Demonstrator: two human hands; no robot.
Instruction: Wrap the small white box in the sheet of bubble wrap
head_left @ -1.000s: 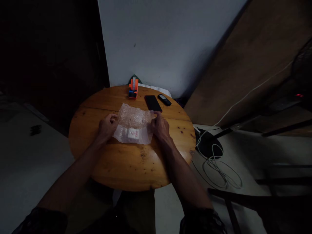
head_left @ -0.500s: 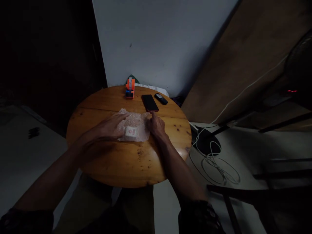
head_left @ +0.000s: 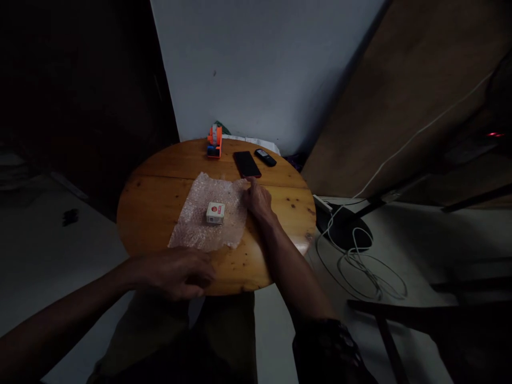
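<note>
A sheet of bubble wrap [head_left: 192, 221] lies spread flat on the round wooden table [head_left: 150, 205]. On the middle of the sheet rests a small white box [head_left: 215, 212] with red print on top. My right hand [head_left: 258, 200] is at the sheet's far right edge, its fingers closed on that edge; the fingertips are partly hidden. Near the table's front edge, just below the sheet's near left corner, my left hand [head_left: 182, 271] hovers with nothing in it. Its thumb stands apart from the bent fingers.
An orange tape dispenser [head_left: 214, 141] stands at the table's back. To its right lie a dark smartphone [head_left: 247, 164] and a small keypad phone [head_left: 265, 157]. White cable [head_left: 360, 261] lies coiled on the floor at right, near a dark chair [head_left: 400, 314].
My left hand has come off the bubble wrap and moved toward me. The sheet, earlier folded over the box, now lies open with the box uncovered. My right hand stays at the right edge.
</note>
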